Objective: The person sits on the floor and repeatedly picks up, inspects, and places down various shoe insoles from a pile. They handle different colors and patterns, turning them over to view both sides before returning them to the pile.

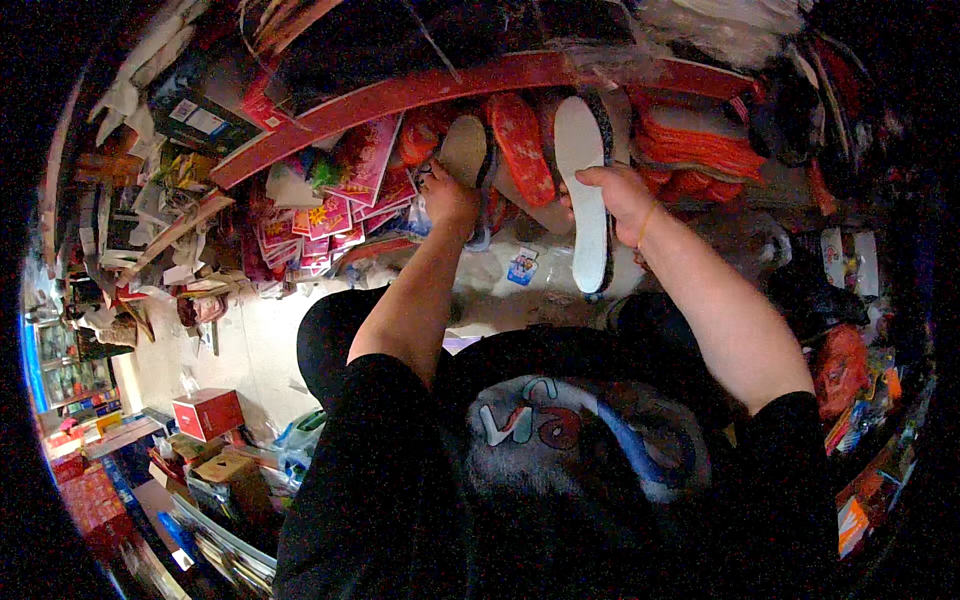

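Observation:
My right hand (pixel 626 199) grips a pale shoe insole (pixel 589 232) by its middle, with the thumb on top and a dark layer showing along its right edge. Near the left end of the shelf, my left hand (pixel 452 202) holds a beige insole (pixel 463 150) around its lower end, which the fingers partly hide. Between the two hands lies a red mottled insole (pixel 521 154). Below it, a small blue printed card (pixel 523 267) rests on clear plastic wrapping.
Pink printed packets (pixel 322 229) are heaped left of my left hand. Folded orange knitted goods (pixel 697 154) lie right of my right hand. A red shelf edge (pixel 450 79) runs beyond the insoles. A red box (pixel 208 414) stands at lower left, and a red bag (pixel 841 367) is at right.

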A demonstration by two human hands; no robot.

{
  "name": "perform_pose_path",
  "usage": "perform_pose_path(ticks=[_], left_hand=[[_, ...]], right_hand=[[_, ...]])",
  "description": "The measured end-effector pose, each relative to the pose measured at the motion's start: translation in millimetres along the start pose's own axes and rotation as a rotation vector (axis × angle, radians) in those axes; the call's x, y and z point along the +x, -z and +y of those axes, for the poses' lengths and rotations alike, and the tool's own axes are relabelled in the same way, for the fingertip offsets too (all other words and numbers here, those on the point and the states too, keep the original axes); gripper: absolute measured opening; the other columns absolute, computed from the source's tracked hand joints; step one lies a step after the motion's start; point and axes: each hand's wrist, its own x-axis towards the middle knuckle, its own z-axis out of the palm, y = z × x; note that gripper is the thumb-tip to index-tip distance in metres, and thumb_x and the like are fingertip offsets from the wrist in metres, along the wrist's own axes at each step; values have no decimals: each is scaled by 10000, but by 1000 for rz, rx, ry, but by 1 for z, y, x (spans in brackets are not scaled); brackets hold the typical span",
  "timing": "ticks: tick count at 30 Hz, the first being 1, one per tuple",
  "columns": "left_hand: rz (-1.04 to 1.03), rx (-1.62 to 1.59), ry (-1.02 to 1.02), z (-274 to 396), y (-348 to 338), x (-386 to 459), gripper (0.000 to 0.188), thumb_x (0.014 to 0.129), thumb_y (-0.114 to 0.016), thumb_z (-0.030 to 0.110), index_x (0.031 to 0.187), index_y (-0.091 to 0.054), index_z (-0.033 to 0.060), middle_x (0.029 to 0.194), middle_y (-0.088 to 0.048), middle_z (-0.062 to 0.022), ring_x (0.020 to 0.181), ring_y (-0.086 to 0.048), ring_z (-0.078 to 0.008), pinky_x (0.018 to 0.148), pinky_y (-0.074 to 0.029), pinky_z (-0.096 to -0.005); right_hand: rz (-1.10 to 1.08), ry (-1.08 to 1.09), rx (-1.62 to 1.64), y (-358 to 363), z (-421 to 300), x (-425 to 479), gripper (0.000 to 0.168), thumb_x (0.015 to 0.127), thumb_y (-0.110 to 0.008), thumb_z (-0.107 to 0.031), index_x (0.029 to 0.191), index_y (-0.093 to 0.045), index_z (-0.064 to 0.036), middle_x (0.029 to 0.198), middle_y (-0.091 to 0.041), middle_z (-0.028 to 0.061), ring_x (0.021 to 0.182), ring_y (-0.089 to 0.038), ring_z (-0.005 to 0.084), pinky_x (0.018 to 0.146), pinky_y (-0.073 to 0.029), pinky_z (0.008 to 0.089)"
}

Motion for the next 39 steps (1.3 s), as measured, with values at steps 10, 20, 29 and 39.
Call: perform_pose_path(ticks=[10, 20, 29, 39], left_hand=[[-250, -136, -135, -32, -17, 37, 501, 706, -673, 302, 1102, -523, 35, 1040, -605, -187, 939, -596, -362, 805, -484, -430], [-211, -298, -7, -20, -30, 26, 633, 681, -699, 342, 1159, -460, 4, 1176, -526, -194, 1055, -538, -358, 880, -454, -419], [-220, 61, -20, 0, 15, 8, 708, 652, -727, 364, 1138, -370, -7, 1063, -573, -208, 948, -606, -334, 786, -508, -406], [-428, 137, -124, 19, 32, 11, 920, 779, -563, 304, 1352, 4, -139, 1002, -618, -257, 904, -633, -335, 784, -510, -392]], right_hand=[[18, 10, -35, 1, -5, -1, 329, 876, -503, -189, 1106, -513, 46, 964, -617, 137, 836, -624, 238, 677, -529, 388], [32, 21, -9, -5, -8, 2, 340, 863, -529, -180, 1113, -504, 48, 995, -613, 161, 845, -639, 260, 671, -543, 398], [-19, 5, -20, -6, -4, 8, 317, 861, -530, -177, 1083, -530, 50, 976, -618, 158, 817, -638, 259, 665, -539, 392], [-14, -14, -30, -10, -7, 7, 317, 869, -529, -184, 1094, -530, 39, 967, -624, 147, 825, -639, 258, 671, -539, 396]])
